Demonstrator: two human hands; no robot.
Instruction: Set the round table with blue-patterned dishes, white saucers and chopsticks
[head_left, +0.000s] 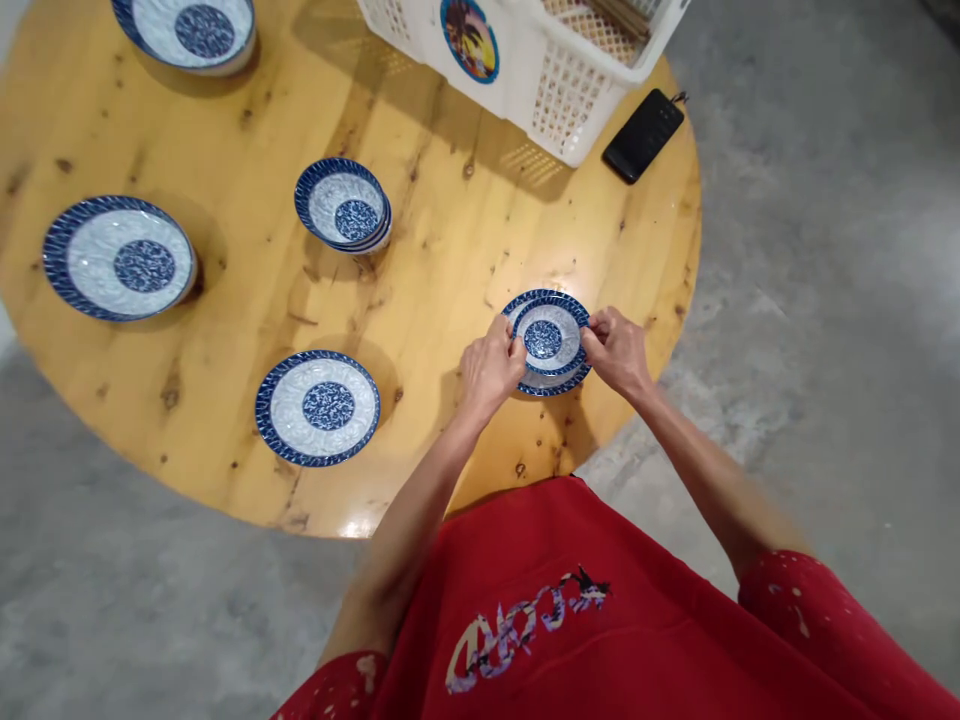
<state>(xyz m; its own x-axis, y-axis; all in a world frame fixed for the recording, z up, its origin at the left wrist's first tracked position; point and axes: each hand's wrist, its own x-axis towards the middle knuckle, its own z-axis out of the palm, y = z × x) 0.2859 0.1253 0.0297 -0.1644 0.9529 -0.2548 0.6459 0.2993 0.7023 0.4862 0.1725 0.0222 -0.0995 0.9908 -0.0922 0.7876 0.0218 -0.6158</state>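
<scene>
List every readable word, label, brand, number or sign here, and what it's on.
No text can be read for certain.
Red shirt: large multicoloured lettering, too stylised to read surely.
White basket: round sticker with a palm-tree picture; any wording too small.
Black phone: no text legible.
Small dish between the left hand and right hand: blue pattern, no visible lettering.

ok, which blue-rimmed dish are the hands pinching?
The small dish, seen over a larger dish at right. Left hand and right hand pinch opposite sides of the small one's rim; the dishes farther left are untouched.
</scene>
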